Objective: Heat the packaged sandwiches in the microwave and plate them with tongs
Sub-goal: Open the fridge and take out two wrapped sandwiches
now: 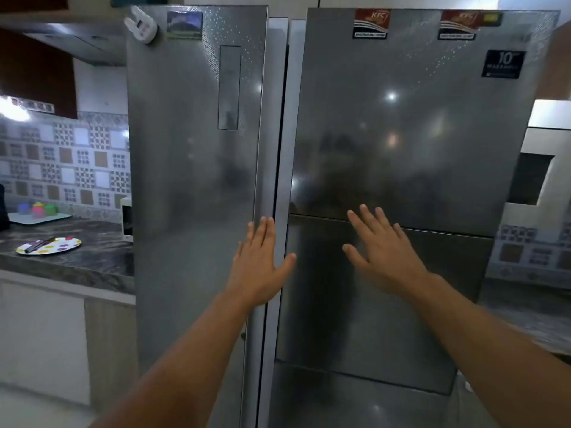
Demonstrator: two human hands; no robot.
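Spread flat, empty: left hand (258,267) and right hand (378,251), centre frame, before tall grey steel fridge (386,149). Black tongs (40,244) on round spotted plate (66,244), left edge, dark marble counter (92,257). Sandwiches unseen.

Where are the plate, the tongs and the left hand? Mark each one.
plate (66,244): head view, on its dotted right rim, on the counter.
tongs (38,245): head view, mid-length of the dark tool lying across the plate.
left hand (258,267): head view, back of the open hand.
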